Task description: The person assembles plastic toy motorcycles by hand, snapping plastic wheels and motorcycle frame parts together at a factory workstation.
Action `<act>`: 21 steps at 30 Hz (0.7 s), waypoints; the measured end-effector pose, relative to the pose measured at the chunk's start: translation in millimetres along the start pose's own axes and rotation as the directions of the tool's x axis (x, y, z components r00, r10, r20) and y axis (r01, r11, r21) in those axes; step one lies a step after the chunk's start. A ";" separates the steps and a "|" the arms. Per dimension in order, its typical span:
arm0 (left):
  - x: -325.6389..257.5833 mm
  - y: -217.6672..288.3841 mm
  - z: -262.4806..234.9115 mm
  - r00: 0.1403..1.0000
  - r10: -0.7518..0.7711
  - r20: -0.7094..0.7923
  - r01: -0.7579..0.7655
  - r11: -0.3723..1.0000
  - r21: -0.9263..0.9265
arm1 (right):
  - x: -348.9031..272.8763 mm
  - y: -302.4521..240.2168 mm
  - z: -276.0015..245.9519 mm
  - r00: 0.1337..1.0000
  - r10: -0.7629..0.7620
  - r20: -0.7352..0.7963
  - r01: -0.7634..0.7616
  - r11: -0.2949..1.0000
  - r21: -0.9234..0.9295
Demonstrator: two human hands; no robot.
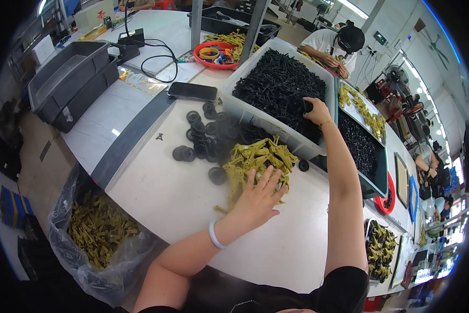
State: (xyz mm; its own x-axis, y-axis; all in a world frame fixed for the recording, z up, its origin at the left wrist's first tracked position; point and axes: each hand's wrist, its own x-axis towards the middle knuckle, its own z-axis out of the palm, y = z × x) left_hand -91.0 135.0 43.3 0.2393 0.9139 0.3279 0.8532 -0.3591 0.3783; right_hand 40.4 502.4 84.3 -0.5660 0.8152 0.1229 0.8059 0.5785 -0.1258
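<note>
My left hand [255, 201] rests with spread fingers on a heap of olive-yellow plastic parts [260, 156] in front of me. My right hand [318, 112] reaches over the right side of a white plastic bin [276, 128], its fingers curled round a dark piece [302, 106] whose exact shape I cannot make out. Small black plastic parts [281, 78] fill this bin. Left of the yellow heap lie several black toy wheels [198, 128], some stacked. A single wheel [303, 165] sits by the bin's near corner.
A phone [192, 92] lies beyond the wheels. Grey crates [70, 78] stand at left, above a plastic bag [96, 240] of yellow parts. A green bin [367, 151] of black parts adjoins at right. A red basin [218, 55] stands behind; a co-worker [333, 47] sits across.
</note>
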 end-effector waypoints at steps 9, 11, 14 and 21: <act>-4.6 -12.8 14.1 0.999 -0.036 0.017 0.036 0.999 0.015 | -13.2 12.7 -22.3 0.935 0.058 -0.351 0.036 0.966 0.256; -7.2 -14.8 14.4 0.997 -0.058 0.048 0.054 0.995 0.090 | -22.9 -2.9 -40.8 0.938 0.063 -0.341 0.030 0.965 0.262; -4.6 -16.5 18.9 0.992 -0.071 0.101 0.063 0.995 0.080 | -37.0 2.1 -58.6 0.936 0.093 -0.341 0.030 0.941 0.338; 0.5 -15.4 20.4 0.993 -0.073 0.098 0.062 0.992 0.111 | -143.7 -34.1 -78.5 0.952 -0.033 -0.305 0.229 0.739 0.634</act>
State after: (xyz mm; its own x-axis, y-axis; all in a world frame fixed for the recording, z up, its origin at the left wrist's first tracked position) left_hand -94.6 144.8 20.0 0.2208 0.9518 0.2131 0.9126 -0.2787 0.2992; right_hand 107.8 363.4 148.2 -0.5128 0.7482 0.4210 0.3556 0.6315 -0.6890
